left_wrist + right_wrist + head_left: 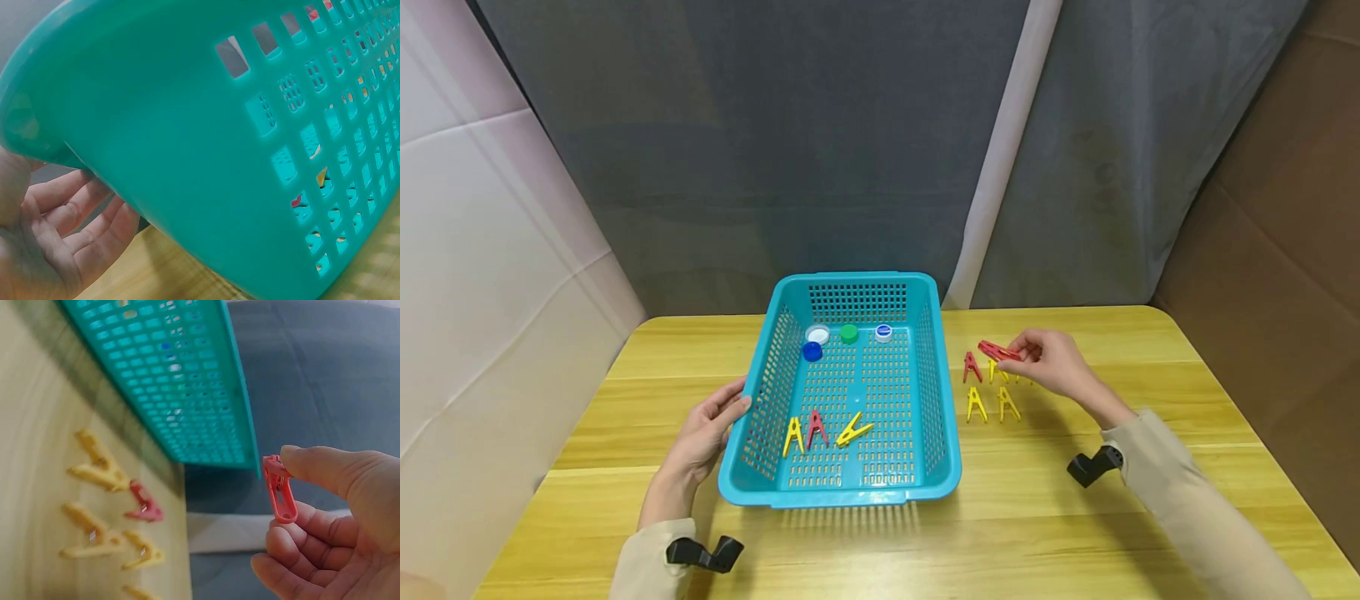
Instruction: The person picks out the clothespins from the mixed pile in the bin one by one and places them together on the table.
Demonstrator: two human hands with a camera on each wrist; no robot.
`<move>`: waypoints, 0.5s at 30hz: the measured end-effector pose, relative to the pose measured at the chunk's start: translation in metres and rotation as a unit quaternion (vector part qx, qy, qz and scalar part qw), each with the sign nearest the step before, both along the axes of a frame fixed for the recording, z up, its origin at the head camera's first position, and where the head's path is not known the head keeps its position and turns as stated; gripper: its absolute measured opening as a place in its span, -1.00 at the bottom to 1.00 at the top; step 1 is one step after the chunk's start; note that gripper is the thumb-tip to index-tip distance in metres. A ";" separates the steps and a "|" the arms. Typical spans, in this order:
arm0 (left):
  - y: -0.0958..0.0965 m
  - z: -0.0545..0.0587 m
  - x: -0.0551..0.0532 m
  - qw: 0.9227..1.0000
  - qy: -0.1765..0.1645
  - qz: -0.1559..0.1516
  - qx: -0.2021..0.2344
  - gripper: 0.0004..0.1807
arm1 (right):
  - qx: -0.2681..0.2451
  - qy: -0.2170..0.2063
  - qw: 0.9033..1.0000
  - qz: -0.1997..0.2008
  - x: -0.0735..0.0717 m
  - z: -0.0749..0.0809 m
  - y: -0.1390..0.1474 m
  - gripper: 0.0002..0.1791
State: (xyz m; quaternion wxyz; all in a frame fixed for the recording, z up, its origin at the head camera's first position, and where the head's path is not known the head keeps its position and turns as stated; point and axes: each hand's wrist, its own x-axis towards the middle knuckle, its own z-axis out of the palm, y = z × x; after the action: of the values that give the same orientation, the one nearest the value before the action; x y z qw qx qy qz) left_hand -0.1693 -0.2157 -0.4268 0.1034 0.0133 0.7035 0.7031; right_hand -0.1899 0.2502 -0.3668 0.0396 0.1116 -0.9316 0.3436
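Note:
A turquoise plastic basket [951, 433] stands on the table, and my left hand [703, 429] grips its left rim, thumb on top and fingers curled beneath. My right hand [1052, 362] pinches a red clothespin [281, 490] between thumb and fingers, to the right of the basket and above the tabletop. Below it lie another red clothespin [972, 367] and several yellow clothespins [976, 404]. Inside the basket, near its front, are a red clothespin [816, 427] and two yellow ones. Toward the back sit a green bottle cap [849, 334], a blue cap [812, 352] and two whitish caps.
The wooden table [1037, 517] reaches back to a grey curtain [775, 150]. A pale strip [1007, 158] hangs down behind the basket. White cloth [490, 250] stands on the left and a brown panel [1277, 225] on the right.

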 end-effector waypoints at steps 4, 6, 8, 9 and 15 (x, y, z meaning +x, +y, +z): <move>0.001 0.000 0.000 1.000 -0.003 0.001 0.003 -0.30 | 0.001 -0.002 1.000 -0.021 0.009 -0.009 0.012 -0.75; 0.001 0.000 0.000 1.000 -0.003 0.002 0.003 -0.30 | 0.003 -0.008 0.999 -0.031 0.013 -0.015 0.017 -0.75; 0.000 0.001 0.000 1.000 -0.002 0.001 0.002 -0.31 | 0.007 -0.009 0.999 -0.039 0.017 -0.021 0.021 -0.75; 0.000 0.001 0.000 1.000 -0.001 0.001 0.002 -0.32 | 0.010 -0.008 0.999 -0.043 0.018 -0.025 0.023 -0.74; 0.000 0.001 0.001 1.000 0.000 0.000 0.000 -0.32 | 0.024 0.008 0.998 -0.064 0.026 -0.047 0.031 -0.72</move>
State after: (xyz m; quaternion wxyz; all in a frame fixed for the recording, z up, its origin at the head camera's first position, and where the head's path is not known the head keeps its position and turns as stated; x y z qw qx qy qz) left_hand -0.1687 -0.2162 -0.4254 0.1036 0.0128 0.7032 0.7033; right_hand -0.1641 0.2815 -0.4136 0.0660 0.0552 -0.9446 0.3166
